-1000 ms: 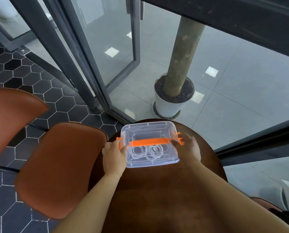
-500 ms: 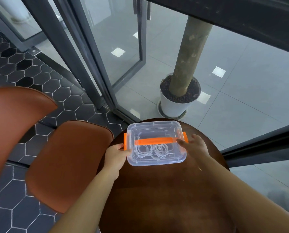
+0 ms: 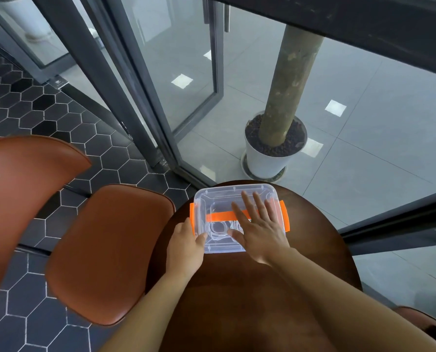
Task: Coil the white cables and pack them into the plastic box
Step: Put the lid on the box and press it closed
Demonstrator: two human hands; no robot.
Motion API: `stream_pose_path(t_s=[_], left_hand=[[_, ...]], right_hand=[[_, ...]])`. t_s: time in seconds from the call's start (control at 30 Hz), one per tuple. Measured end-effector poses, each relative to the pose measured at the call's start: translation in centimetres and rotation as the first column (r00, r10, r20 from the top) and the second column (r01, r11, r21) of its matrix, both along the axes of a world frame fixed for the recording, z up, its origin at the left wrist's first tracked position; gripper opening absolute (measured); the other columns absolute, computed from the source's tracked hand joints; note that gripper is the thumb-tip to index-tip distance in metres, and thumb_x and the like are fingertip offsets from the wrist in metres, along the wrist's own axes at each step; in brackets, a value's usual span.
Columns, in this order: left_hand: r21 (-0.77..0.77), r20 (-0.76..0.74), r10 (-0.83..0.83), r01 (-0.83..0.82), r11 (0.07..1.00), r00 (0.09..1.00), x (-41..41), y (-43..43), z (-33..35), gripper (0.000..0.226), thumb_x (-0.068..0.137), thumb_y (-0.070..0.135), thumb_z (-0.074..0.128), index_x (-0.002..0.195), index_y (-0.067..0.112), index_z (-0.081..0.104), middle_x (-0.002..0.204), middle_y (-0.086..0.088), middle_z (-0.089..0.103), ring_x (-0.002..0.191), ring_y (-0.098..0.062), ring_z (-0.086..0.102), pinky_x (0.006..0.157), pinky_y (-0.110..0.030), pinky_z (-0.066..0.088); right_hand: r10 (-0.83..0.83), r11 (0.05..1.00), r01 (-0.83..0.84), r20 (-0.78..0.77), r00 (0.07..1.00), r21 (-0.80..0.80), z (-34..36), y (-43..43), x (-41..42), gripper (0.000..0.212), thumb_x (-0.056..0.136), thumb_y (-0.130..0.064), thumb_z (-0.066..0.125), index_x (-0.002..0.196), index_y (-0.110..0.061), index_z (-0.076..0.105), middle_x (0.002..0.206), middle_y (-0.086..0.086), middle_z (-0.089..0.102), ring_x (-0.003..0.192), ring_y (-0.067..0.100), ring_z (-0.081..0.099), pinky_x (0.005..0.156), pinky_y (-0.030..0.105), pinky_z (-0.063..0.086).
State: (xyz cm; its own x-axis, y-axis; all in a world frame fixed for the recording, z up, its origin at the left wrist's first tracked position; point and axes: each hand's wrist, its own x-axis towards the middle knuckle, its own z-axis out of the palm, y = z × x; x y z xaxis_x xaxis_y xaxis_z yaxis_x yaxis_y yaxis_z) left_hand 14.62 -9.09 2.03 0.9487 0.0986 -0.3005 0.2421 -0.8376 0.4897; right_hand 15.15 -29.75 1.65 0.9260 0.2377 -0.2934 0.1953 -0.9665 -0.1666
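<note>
Brown and glossy, the round table [image 3: 237, 295] carries both forearms across a broad stretch of bare wood on the wrist side of the hands. Ahead of the wrists sits the clear plastic box [image 3: 219, 199], lid on. The left hand [image 3: 186, 246] holds its near left corner: the thumb lies on top of the lid and the fingers curl against the side wall just below the left orange latch [image 3: 192, 217]. The right hand [image 3: 260, 224] lies flat on the lid with its fingers straight and spread, the palm over the right half and the fingertips reaching towards the far rim. Under that palm runs the orange handle [image 3: 218, 216], whose left part shows. The white cables [image 3: 218, 228] lie coiled inside the box, seen through the lid between the two thumbs. Just outside the right hand's little finger is the right orange latch [image 3: 285, 215], and past it a strip of bare table runs to the rim. Outside the left hand the table edge is close, with a brown leather chair seat [image 3: 105, 250] just beside it and a second chair [image 3: 21, 199] further out over hexagon floor tiles [image 3: 72, 118]. Beyond the fingertips the box nearly meets the far table edge; past that stand a dark-framed glass door [image 3: 161, 110] and, behind the glass, a white pot [image 3: 267, 161] holding a trunk [image 3: 293, 85].
</note>
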Motion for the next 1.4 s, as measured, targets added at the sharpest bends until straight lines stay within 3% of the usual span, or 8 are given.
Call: stream_pose_path(t_s=[0.33,0.57,0.8,1.0,1.13,1.23,1.33,1.4], left_hand=[[0.205,0.046,-0.106,0.094,0.974,0.993,-0.7,-1.3,0.7,0.059,0.098,0.028,0.054,0.15,0.009,0.032,0.134,-0.007,0.054,0.116,-0.02,0.059,0.092,-0.028,0.054],[0.447,0.188,-0.537,0.416,0.792,0.822,0.5,-2.8,1.1,0.065,0.099,0.044,0.043,0.152,0.009,0.03,0.159,-0.023,0.026,0.149,-0.037,0.022,0.12,-0.052,0.025],[0.45,0.091,-0.658,0.559,0.697,0.747,2.3,-4.9,-1.2,0.07,0.1,0.052,0.004,0.157,0.013,0.017,0.165,-0.016,0.004,0.153,-0.031,0.002,0.121,-0.044,-0.005],[0.457,0.058,-0.641,0.551,0.698,0.765,2.1,-5.2,-1.9,0.087,0.094,0.074,0.005,0.158,0.016,-0.002,0.165,-0.013,-0.012,0.152,-0.03,-0.014,0.124,-0.049,0.0],[0.478,0.051,-0.636,0.54,0.693,0.77,2.2,-5.2,-1.9,0.089,0.092,0.076,0.003,0.157,0.016,-0.007,0.164,-0.012,-0.014,0.151,-0.03,-0.017,0.123,-0.051,-0.002],[0.49,0.044,-0.633,0.536,0.688,0.773,2.3,-5.3,-1.9,0.09,0.09,0.077,0.002,0.156,0.018,-0.012,0.163,-0.01,-0.016,0.15,-0.031,-0.018,0.122,-0.055,-0.003],[0.493,0.049,-0.637,0.536,0.685,0.769,2.4,-5.3,-2.1,0.09,0.09,0.077,0.001,0.156,0.018,-0.011,0.164,-0.011,-0.014,0.151,-0.031,-0.015,0.121,-0.057,-0.002],[0.493,0.048,-0.638,0.538,0.684,0.768,2.4,-5.3,-2.1,0.09,0.091,0.077,0.003,0.157,0.018,-0.008,0.164,-0.011,-0.013,0.151,-0.032,-0.014,0.121,-0.057,-0.001]], right_hand=[[0.0,0.999,-0.001,-0.011,1.0,-0.052,-0.3,0.2,0.0,0.074,0.095,-0.072,0.002,0.157,-0.034,-0.013,0.16,-0.001,-0.034,0.145,0.028,-0.036,0.12,0.058,-0.011],[0.006,1.0,-0.006,0.011,1.0,-0.024,-0.3,0.3,-0.1,0.072,0.097,-0.071,0.004,0.157,-0.033,-0.009,0.163,0.002,-0.028,0.147,0.03,-0.033,0.121,0.057,-0.01],[0.002,0.999,-0.002,0.006,1.0,0.046,-0.4,-0.3,0.0,0.07,0.099,-0.054,0.011,0.159,-0.023,-0.007,0.165,0.002,-0.022,0.149,0.025,-0.03,0.123,0.049,-0.013],[-0.092,0.95,0.081,0.022,0.996,0.303,0.8,-2.7,-0.3,0.066,0.102,-0.031,0.05,0.158,-0.019,0.017,0.168,-0.001,0.003,0.154,0.02,-0.011,0.125,0.037,-0.004],[-0.492,0.811,0.383,0.162,0.855,0.441,1.1,-4.5,-2.5,0.057,0.095,-0.026,0.064,0.148,-0.019,0.044,0.158,0.004,0.038,0.148,0.028,0.026,0.116,0.05,0.032],[-0.649,0.673,0.607,-0.056,0.759,0.423,0.8,-5.9,-2.3,0.058,0.093,-0.044,0.063,0.144,-0.024,0.043,0.153,0.002,0.042,0.14,0.024,0.038,0.108,0.045,0.041],[-0.724,0.355,0.816,-0.418,0.549,0.457,1.0,-6.5,-1.0,0.059,0.093,-0.048,0.062,0.139,-0.013,0.049,0.139,0.008,0.056,0.125,0.027,0.055,0.104,0.045,0.047],[-0.698,0.277,0.844,-0.507,0.505,0.458,1.1,-6.6,-0.3,0.044,0.093,-0.045,0.063,0.12,-0.01,0.063,0.12,0.007,0.069,0.107,0.028,0.067,0.099,0.049,0.053]])
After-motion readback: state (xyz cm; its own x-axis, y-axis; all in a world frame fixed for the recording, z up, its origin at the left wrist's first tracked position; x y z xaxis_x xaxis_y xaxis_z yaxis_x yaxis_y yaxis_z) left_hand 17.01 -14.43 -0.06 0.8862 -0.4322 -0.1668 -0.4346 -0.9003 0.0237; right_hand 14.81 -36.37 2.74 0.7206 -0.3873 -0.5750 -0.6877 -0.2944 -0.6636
